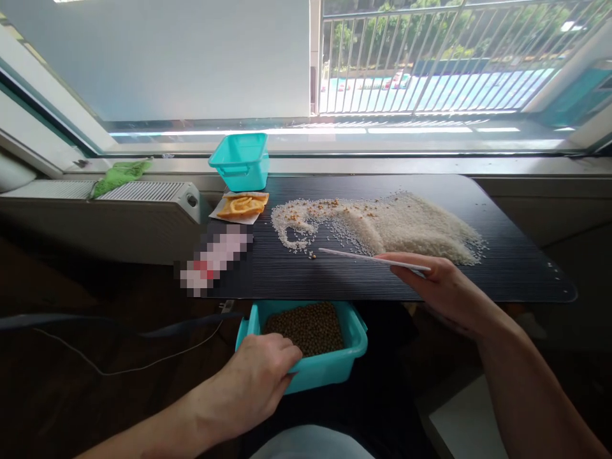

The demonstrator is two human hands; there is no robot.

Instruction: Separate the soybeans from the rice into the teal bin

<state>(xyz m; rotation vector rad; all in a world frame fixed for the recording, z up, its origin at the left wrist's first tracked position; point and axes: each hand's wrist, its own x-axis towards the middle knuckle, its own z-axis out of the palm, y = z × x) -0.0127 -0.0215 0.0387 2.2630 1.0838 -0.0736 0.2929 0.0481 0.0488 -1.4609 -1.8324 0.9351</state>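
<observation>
My left hand [265, 370] is closed on the near left rim of a turquoise plastic tub [325, 376]. Small round brown grains [310, 325] fill much of the tub, which sits just below the table's front edge. Between the thumb and fingers of my right hand [435, 277] is a thin, flat white strip [356, 255], seen nearly edge-on and pointing left above the table. Beyond it lies a spread heap of white rice [411, 223], with orange-brown grains [329, 204] scattered over its left part. A few loose grains rest near the strip's tip.
The dark table [507, 274] stands against the window sill. A second turquoise tub [241, 162] is at its back left, behind orange slices on white paper [241, 207]. A pixelated pinkish item [217, 258] lies left. Beyond are a radiator [157, 191] and green cloth [122, 175].
</observation>
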